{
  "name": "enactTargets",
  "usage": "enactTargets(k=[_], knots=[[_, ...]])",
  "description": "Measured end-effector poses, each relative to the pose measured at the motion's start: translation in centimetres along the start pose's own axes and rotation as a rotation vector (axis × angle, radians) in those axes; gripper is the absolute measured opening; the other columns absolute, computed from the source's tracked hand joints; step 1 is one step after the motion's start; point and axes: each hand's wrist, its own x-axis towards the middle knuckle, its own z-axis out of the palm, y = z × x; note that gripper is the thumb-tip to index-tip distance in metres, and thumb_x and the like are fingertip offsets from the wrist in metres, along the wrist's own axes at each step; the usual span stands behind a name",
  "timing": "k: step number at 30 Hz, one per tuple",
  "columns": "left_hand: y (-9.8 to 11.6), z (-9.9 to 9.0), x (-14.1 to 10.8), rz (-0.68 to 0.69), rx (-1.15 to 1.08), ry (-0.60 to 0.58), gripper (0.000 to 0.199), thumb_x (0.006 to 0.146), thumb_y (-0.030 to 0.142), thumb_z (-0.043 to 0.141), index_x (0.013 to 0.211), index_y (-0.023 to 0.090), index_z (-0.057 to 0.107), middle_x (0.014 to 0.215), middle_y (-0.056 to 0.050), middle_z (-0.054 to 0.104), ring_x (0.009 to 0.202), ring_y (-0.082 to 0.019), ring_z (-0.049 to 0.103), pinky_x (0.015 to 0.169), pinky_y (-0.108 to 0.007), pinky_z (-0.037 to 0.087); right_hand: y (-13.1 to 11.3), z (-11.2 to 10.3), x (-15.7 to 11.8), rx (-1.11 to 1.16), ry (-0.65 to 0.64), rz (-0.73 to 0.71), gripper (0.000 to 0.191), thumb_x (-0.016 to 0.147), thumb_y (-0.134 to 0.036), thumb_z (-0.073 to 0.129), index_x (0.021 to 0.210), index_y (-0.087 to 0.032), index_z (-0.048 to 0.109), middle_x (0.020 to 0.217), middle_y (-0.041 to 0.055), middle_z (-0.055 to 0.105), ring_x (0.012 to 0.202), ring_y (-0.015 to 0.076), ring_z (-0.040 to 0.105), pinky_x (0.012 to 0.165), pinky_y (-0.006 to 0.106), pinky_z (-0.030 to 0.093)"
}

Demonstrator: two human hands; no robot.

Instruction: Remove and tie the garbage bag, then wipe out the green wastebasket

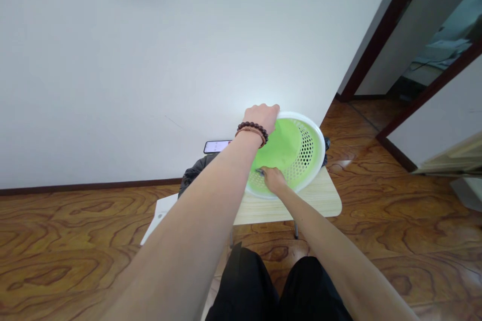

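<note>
Basket (pixel 321 148) rim gripped far-left by left fingers (pixel 276 109); small grey item (pixel 259 172) pinched inside, near-left, by right fingers (pixel 266 170).

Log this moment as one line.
left hand: grips basket rim | right hand: inside green basket, small item pinched | phone: screen lit, by wall

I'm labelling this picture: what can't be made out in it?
All in the head view:
Small item in the right hand: partly covered by fingers, too small to name.
Phone: right end behind the left arm; screen text too small.
Black bundle: partly behind that arm.
Left hand: fingertips hidden at the basket rim.
</note>
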Motion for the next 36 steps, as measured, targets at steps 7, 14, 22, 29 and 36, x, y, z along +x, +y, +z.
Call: enactTargets(k=[7, 14, 22, 29, 36], knots=[[0.1, 0.0, 0.0, -0.021, -0.036, 0.013, 0.037, 0.08, 0.02, 0.049, 0.117, 0.023, 0.056, 0.108, -0.011, 0.063, 0.1, -0.027, 0.058, 0.081, -0.038, 0.043, 0.2, -0.7, -4.6, 0.09, 0.003, -0.108, 0.039, 0.089, -0.012, 0.037, 0.116, -0.023, 0.062, 0.103, 0.0056, 0.07, 0.092, 0.0185, 0.064, 0.087, 0.029, 0.044], [-0.3, 0.1, 0.3, -0.012, -0.023, 0.013, 0.037, 0.081, 0.023, 0.048, 0.117, 0.024, 0.057, 0.104, -0.012, 0.064, 0.098, -0.026, 0.059, 0.08, -0.037, 0.044, 0.7, -3.1, -10.9, 0.221, -0.011, -0.309, 0.041, 0.084, -0.005, 0.04, 0.115, -0.021, 0.061, 0.111, 0.004, 0.067, 0.103, 0.0162, 0.061, 0.091, 0.026, 0.044], [-0.1, 0.1, 0.2, -0.027, -0.034, 0.014, 0.036, 0.082, 0.024, 0.048, 0.117, 0.025, 0.056, 0.103, -0.011, 0.064, 0.097, -0.025, 0.058, 0.079, -0.037, 0.043, -0.3, -2.4, -5.3, 0.17, 0.095, -0.174, 0.044, 0.085, -0.004, 0.036, 0.12, -0.019, 0.057, 0.111, 0.0061, 0.067, 0.1, 0.0172, 0.061, 0.088, 0.026, 0.044], [-0.1, 0.2, 0.1, -0.038, -0.032, 0.004, 0.036, 0.083, 0.024, 0.047, 0.117, 0.026, 0.055, 0.104, -0.01, 0.063, 0.098, -0.025, 0.058, 0.081, -0.037, 0.043, -0.2, 0.4, -0.3, 0.043, 0.004, 0.024, 0.044, 0.083, -0.003, 0.038, 0.118, -0.016, 0.06, 0.105, 0.0115, 0.069, 0.097, 0.0213, 0.063, 0.087, 0.031, 0.044], [-0.4, 0.3, 0.2, -0.052, -0.096, -0.017, 0.037, 0.083, 0.029, 0.049, 0.12, 0.027, 0.055, 0.108, -0.011, 0.062, 0.105, -0.027, 0.055, 0.086, -0.039, 0.04, 0.3, -0.4, -5.4, 0.174, 0.043, -0.178, 0.042, 0.086, -0.006, 0.037, 0.116, -0.022, 0.061, 0.114, 0.0034, 0.066, 0.105, 0.0169, 0.06, 0.095, 0.027, 0.041]])
